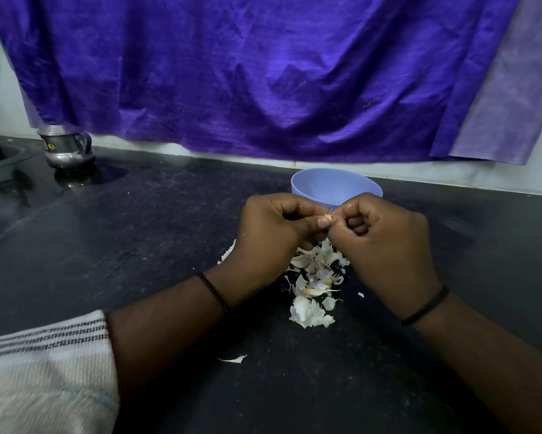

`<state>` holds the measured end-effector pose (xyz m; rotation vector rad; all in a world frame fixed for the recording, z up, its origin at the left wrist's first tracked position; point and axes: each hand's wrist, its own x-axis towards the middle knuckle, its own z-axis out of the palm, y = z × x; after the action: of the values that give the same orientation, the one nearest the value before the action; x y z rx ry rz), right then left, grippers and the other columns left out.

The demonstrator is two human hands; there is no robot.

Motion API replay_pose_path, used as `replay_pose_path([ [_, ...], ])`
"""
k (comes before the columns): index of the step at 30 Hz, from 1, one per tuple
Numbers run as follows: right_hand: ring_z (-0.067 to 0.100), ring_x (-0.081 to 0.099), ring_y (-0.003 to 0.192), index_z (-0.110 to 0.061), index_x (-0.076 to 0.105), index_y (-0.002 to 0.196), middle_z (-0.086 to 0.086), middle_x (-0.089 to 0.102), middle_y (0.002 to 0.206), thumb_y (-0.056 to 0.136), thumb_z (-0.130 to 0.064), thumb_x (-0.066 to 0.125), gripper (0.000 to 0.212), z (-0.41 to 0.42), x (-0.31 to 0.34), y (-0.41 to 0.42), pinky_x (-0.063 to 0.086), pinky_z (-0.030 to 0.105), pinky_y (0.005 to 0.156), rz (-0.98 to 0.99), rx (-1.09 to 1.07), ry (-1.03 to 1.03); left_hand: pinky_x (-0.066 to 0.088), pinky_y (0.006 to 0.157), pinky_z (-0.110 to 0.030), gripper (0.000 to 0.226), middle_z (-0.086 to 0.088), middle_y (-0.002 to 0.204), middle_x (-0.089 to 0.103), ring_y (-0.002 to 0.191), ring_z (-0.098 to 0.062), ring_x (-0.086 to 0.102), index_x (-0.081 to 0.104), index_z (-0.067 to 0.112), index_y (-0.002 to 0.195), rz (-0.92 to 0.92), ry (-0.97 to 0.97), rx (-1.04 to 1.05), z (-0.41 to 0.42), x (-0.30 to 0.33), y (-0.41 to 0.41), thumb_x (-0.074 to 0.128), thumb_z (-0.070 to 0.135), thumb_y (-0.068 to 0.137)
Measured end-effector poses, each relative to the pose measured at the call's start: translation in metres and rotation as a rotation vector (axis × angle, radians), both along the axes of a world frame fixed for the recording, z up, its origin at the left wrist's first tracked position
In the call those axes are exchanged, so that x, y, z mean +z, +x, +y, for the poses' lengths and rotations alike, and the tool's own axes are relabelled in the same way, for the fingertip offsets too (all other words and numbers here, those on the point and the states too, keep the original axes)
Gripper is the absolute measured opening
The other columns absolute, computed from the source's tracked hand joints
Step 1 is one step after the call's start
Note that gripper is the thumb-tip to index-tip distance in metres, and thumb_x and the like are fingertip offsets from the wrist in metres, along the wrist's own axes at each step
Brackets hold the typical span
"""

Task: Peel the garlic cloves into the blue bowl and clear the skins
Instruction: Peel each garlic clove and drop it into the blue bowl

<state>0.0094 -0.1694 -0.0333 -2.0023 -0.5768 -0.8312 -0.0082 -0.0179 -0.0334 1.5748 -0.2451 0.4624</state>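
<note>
I pinch a garlic clove (328,218) between my left hand (272,233) and right hand (385,242), fingers curled, just before the blue bowl (335,186) so it drops in easily. Skins (313,286) pile on the black counter (138,245) beneath; the bowl's contents seem hidden.
</note>
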Motion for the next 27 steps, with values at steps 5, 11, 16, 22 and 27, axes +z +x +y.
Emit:
replay_pose_path([
  [5, 0.001, 0.069, 0.062, -0.02, 0.071, 0.076, -0.01, 0.071, 0.064, 0.084, -0.007, 0.073, 0.015, -0.0006, 0.0037, 0.0008, 0.059, 0.024, 0.063, 0.164, 0.1, 0.103, 0.056, 0.053, -0.029, 0.007, -0.018, 0.075, 0.072, 0.067, -0.024, 0.069, 0.072, -0.005, 0.092, 0.043, -0.049, -0.098, 0.0029, 0.0005, 0.0026, 0.069, -0.005, 0.085],
  [11, 0.013, 0.072, 0.063, -0.019, 0.071, 0.079, -0.003, 0.073, 0.068, 0.085, -0.012, 0.07, 0.011, -0.0032, 0.0039, 0.0022, 0.061, 0.046, 0.066, 0.267, 0.129, 0.138, 0.056, 0.051, -0.028, 0.012, -0.015, 0.076, 0.071, 0.068, -0.021, 0.067, 0.068, -0.008, 0.101, 0.111, -0.077, -0.189, 0.0039, -0.0006, 0.0033, 0.063, -0.003, 0.092],
  [16, 0.003, 0.07, 0.064, -0.018, 0.073, 0.082, -0.009, 0.072, 0.068, 0.087, -0.015, 0.073, 0.006, -0.0044, 0.0046, 0.0013, 0.059, 0.026, 0.064, 0.196, 0.104, 0.079, 0.055, 0.053, -0.03, 0.015, -0.017, 0.081, 0.072, 0.071, -0.023, 0.068, 0.068, -0.007, 0.1, 0.107, -0.087, -0.182, 0.0025, 0.0002, 0.0012, 0.067, 0.004, 0.09],
  [22, 0.006, 0.071, 0.067, -0.018, 0.072, 0.083, -0.008, 0.072, 0.07, 0.088, -0.011, 0.07, 0.009, -0.0039, 0.0038, 0.0018, 0.06, 0.029, 0.066, 0.218, 0.15, 0.063, 0.056, 0.052, -0.029, 0.009, -0.016, 0.078, 0.072, 0.068, -0.023, 0.067, 0.07, -0.004, 0.096, 0.12, -0.078, -0.177, 0.0074, -0.0006, 0.004, 0.067, 0.001, 0.089],
  [27, 0.01, 0.071, 0.066, -0.019, 0.071, 0.082, -0.005, 0.073, 0.07, 0.089, -0.012, 0.069, 0.01, -0.0045, 0.005, 0.0039, 0.061, 0.039, 0.067, 0.285, 0.17, 0.067, 0.055, 0.051, -0.029, 0.009, -0.022, 0.083, 0.071, 0.07, -0.024, 0.067, 0.069, -0.004, 0.097, 0.093, -0.004, -0.168, 0.0067, 0.0001, 0.0049, 0.064, 0.002, 0.092],
])
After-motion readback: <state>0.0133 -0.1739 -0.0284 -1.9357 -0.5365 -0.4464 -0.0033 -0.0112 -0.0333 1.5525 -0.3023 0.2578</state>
